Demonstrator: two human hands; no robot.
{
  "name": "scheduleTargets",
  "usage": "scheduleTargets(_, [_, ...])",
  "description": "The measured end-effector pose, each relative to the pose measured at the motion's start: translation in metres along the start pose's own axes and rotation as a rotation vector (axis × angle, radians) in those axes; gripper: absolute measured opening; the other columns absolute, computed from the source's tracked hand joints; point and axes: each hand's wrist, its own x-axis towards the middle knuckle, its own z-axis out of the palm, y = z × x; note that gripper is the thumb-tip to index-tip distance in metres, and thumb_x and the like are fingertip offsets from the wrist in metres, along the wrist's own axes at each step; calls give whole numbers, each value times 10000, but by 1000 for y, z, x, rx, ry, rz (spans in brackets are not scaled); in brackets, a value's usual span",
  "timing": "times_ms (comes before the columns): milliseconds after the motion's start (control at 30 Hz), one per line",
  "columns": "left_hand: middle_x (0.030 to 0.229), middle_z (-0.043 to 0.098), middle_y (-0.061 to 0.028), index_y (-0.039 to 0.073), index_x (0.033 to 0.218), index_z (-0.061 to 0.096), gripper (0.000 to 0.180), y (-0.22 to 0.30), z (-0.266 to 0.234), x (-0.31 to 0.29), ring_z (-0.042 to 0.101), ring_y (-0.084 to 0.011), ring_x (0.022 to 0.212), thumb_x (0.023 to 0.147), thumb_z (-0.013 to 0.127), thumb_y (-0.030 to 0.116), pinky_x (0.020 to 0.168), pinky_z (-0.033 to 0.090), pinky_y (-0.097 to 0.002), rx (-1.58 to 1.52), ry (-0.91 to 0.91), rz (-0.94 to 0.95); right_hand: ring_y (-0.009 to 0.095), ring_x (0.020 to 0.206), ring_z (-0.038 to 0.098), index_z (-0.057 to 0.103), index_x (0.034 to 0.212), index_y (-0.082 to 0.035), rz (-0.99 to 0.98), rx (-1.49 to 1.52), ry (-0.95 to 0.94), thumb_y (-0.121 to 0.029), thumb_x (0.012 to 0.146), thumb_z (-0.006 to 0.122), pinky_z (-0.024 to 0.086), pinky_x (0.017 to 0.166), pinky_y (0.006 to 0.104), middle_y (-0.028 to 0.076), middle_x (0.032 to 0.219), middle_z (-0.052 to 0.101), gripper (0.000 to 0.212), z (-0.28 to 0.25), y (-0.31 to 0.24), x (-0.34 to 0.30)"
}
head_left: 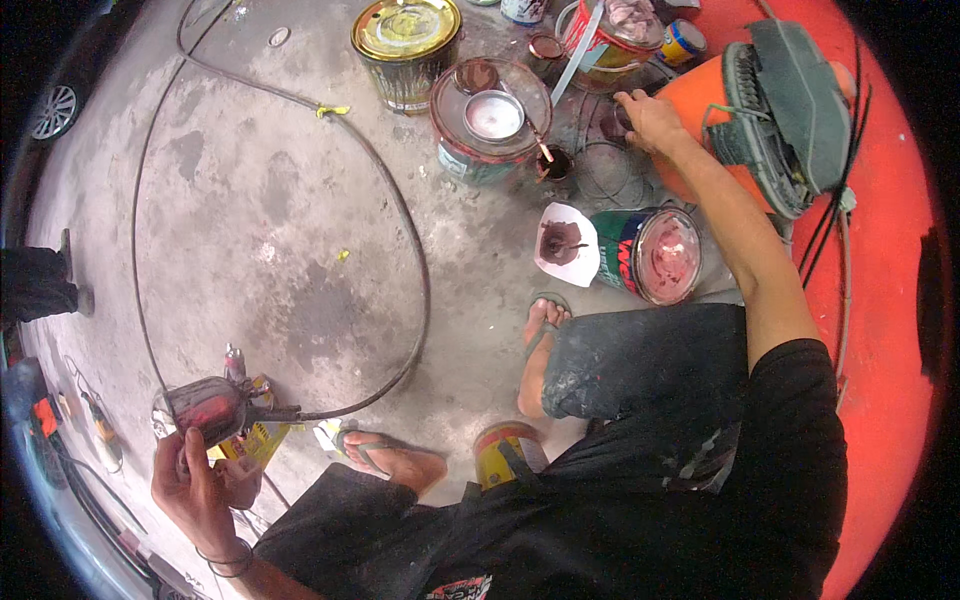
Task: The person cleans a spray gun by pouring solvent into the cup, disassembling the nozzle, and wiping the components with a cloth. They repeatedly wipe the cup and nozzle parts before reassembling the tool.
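Observation:
In my left hand (pixel 205 485), at the lower left, is a paint spray gun (pixel 210 408) with a dark, red-stained cup, its fingers closed around it. A dark air hose (pixel 425 290) runs from the gun in a wide loop over the floor. My right arm stretches to the upper right, where my right hand (pixel 652 122) has its fingers curled at a small dark round thing (pixel 610 122). I cannot make out what that thing is. Close by are a small dark cup (pixel 555 163) with a stick and a large paint can (pixel 480 162) carrying a shallow tin (pixel 493 115).
A green paint can (pixel 615 240) and a stained white paper strainer (pixel 572 240) are before my knee. Farther off are a yellow-lidded can (pixel 400 75) and a red bucket (pixel 605 55). An orange-and-grey machine (pixel 700 110) borders the red surface (pixel 890 330). Another person's leg (pixel 38 283) shows at left.

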Motion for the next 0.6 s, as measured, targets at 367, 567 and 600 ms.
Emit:
scheduleTargets(367, [804,619,-7,-62,996,687,184,2,9,-7,504,-59,743,1044,701,115,616,404,-238,60,-16,-75,429,1238,668,288,1664,-189,59,98,-76,-324,821,905,580,1010,529,240,1427,582,1053,0,-9,10])
scheduleTargets(567, [810,692,-46,-62,1028,738,162,-26,3,-22,600,-88,762,1014,710,96,665,496,-265,-116,38,12,471,1123,690,456,1563,-74,-24,87,-22,-322,799,875,580,969,547,295,1249,676,906,53,18,41])
scheduleTargets(600, [824,715,-49,-51,1046,753,172,-7,-4,-21,618,-101,728,997,740,113,658,509,-280,52,-14,-21,480,1130,678,469,1559,-79,20,163,19,-271,835,841,579,959,549,300,1257,663,836,61,16,42])
